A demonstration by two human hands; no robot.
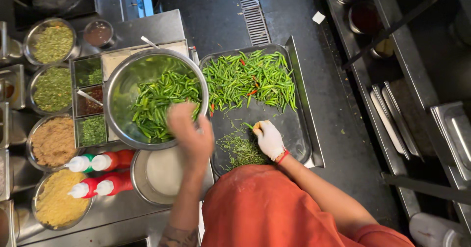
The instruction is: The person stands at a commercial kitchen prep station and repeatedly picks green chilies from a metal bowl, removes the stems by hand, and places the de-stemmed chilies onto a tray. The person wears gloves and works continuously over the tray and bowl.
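1. We stood at a steel counter [122, 212] in a kitchen, with a dark floor [304, 11] and a long drain grate [252, 11] beyond it. Along the counter's left side sat round steel bowls of ground and chopped seasonings [54, 43] – green, brown and yellow – and beside them a block of small square inserts [91, 102].
2. Near the front lay four squeeze bottles [105, 173], red-bodied with white nozzles, one with a green collar; we could make out no label on them.
3. A large steel bowl [120, 90] held a heap of trimmed green chillies [159, 104]. Our left hand [189, 129] hung over the bowl's near rim, just above those chillies – blurred, so we could not tell whether it was open or closed.
4. To the right lay a dark tray [294, 129] with a pile of whole green chillies [250, 80], a few red among them, at its far end, and a scatter of stems [240, 149] nearer us.
5. Our right hand [269, 138], in a white glove, rested on the tray beside the stems, well short of the pile, fingers pinched around a small green piece [250, 125].
6. Farther right stood steel shelving [417, 109] with flat pans.
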